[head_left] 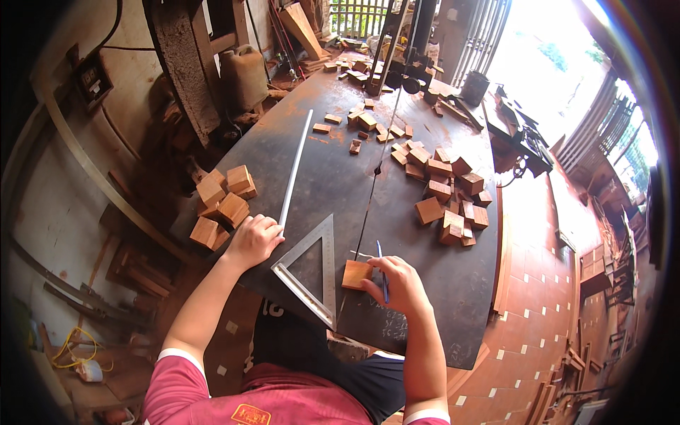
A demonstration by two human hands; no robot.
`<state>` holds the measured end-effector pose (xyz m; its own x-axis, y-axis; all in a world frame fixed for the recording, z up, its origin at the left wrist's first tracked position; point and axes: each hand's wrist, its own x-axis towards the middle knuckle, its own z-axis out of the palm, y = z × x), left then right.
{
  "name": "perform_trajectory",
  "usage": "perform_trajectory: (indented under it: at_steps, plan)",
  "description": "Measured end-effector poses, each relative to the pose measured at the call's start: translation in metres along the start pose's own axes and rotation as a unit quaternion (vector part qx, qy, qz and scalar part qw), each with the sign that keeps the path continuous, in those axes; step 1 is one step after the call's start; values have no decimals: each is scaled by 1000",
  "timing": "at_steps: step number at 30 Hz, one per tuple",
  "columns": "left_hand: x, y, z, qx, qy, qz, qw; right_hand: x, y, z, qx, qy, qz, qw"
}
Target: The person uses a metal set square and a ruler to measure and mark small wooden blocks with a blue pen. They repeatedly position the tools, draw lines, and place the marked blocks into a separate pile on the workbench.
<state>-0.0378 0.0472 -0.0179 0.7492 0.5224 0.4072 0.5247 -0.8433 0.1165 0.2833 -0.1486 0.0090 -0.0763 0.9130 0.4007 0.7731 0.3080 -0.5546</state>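
My left hand [255, 242] is closed, with its fingers curled at the near end of a long, thin pale metal strip [294, 170] lying on the dark tabletop [340, 184]. Between my hands lies a metal triangle square [328, 258], its thick edge toward me. My right hand [398, 285] has a blue pen [383, 273] between its fingers. Its fingertips also touch a square wooden block [356, 275] near the front edge. A small thin piece beside the block's far edge is too fine to make out.
Several wooden blocks [232, 210] are heaped left of my left hand. A larger scatter of blocks [452, 183] covers the right side, with smaller pieces [365, 122] farther back. A thin slot [371, 202] runs down the table toward upright machine parts [411, 78]. Tiled floor [520, 297] lies to the right.
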Motion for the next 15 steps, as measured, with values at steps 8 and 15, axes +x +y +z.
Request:
perform_trajectory:
  at_steps: [8,15]
  plan:
    - [3,-3,-3,-11,4,27,1000,0,-1,1,-1,0,3,1000]
    - [1,-2,4,56,18,82,995,0,0,1,-4,3,-2,1000]
